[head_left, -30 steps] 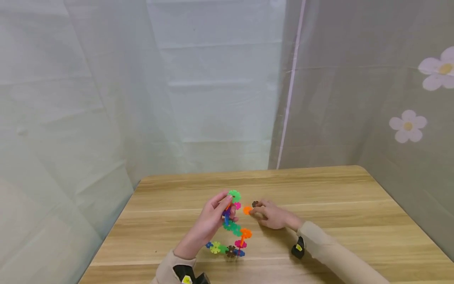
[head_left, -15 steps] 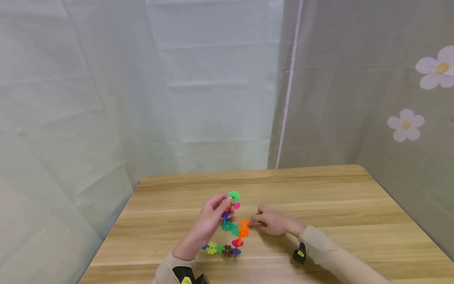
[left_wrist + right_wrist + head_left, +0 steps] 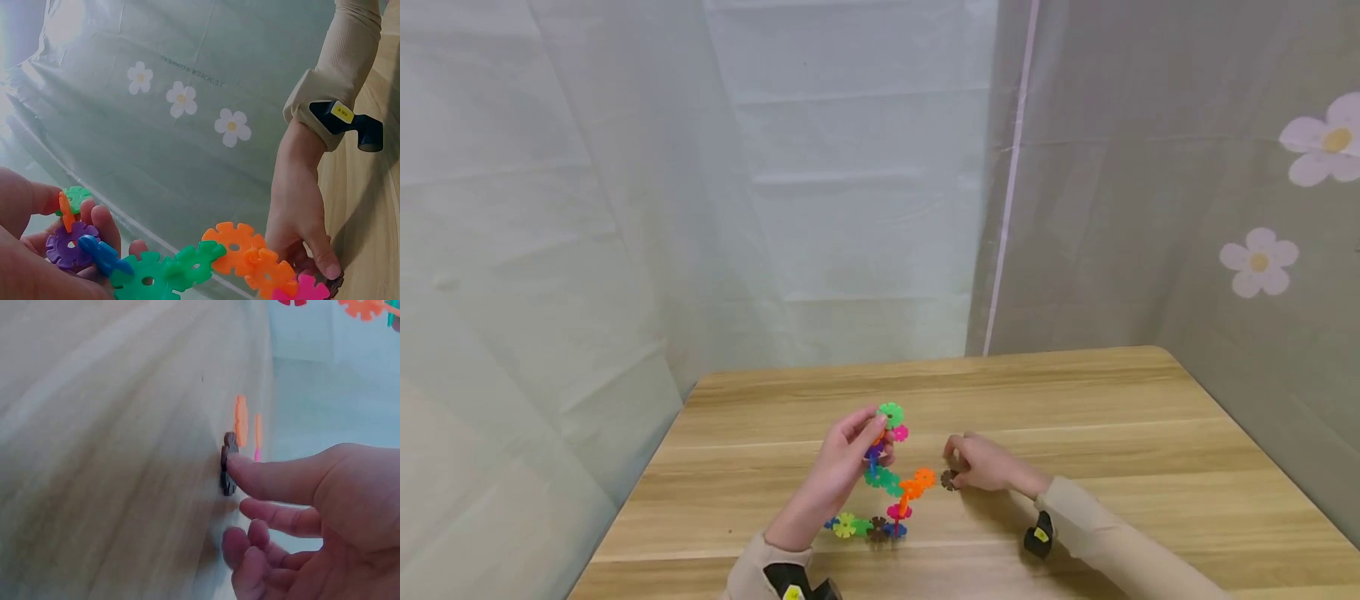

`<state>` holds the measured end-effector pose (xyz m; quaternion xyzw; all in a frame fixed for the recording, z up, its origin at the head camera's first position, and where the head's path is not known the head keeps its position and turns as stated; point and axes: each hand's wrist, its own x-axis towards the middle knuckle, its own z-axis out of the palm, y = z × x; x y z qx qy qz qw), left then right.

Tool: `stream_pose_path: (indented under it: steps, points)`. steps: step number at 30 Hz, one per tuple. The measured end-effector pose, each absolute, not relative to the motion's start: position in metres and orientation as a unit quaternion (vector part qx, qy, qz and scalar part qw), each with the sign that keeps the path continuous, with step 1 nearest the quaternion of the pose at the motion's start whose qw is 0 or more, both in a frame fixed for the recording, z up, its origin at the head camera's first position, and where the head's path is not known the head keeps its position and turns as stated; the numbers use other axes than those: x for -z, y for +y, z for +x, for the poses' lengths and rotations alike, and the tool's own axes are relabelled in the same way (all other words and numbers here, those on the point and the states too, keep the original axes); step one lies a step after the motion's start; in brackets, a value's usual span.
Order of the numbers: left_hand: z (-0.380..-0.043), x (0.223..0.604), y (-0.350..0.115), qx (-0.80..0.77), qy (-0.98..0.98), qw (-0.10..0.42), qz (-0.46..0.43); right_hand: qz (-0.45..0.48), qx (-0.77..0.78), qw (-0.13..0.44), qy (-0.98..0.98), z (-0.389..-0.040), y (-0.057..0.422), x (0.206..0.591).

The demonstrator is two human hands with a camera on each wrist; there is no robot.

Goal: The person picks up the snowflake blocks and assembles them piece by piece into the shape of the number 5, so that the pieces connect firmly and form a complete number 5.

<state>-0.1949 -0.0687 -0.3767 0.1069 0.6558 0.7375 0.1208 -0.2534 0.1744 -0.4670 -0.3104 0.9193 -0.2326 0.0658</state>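
Observation:
My left hand [image 3: 844, 457] pinches the upper end of a chain of interlocking plastic flower discs [image 3: 882, 479], near its green disc [image 3: 891, 415]. Below the fingers the chain runs through purple, blue, teal, orange and pink discs, then along the table to a yellow one. A loose-looking orange disc [image 3: 925, 477] lies against the chain's orange part. To its right, a dark brown flower disc [image 3: 229, 464] is on the table under the thumb of my right hand [image 3: 988, 462]. The right hand's other fingers are loosely bent, apart from that disc.
The wood-grain table [image 3: 1105, 433] extends around both hands. Behind it hangs a pale curtain [image 3: 850, 208], and a grey sheet with printed flowers [image 3: 1258, 262] hangs at the right. Each wrist wears a black camera [image 3: 1039, 535].
The right hand slid the orange disc nearer me, up to the chain, then let go. The brown disc has come nearer me too, now with the thumb on it. The left hand barely moved.

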Motion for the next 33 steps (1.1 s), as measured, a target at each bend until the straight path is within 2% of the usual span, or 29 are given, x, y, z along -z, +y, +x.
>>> stream_pose_path:
  steps: [9,19,28,33]
  points:
    - [-0.194,0.374,-0.068,-0.735,0.66,0.112,0.107,-0.304,0.232,0.097,0.919,-0.251,0.172,0.465]
    - [-0.191,0.371,-0.066,-0.74,0.657,0.105,0.102,-0.324,0.29,0.083,0.897,-0.25,0.171,0.463]
    - [-0.189,0.372,-0.066,-0.754,0.638,0.106,0.114,-0.324,0.373,0.035,0.868,-0.251,0.17,0.446]
    - [-0.188,0.372,-0.065,-0.752,0.643,0.102,0.102,-0.335,0.376,-0.023,0.864,-0.247,0.166,0.438]
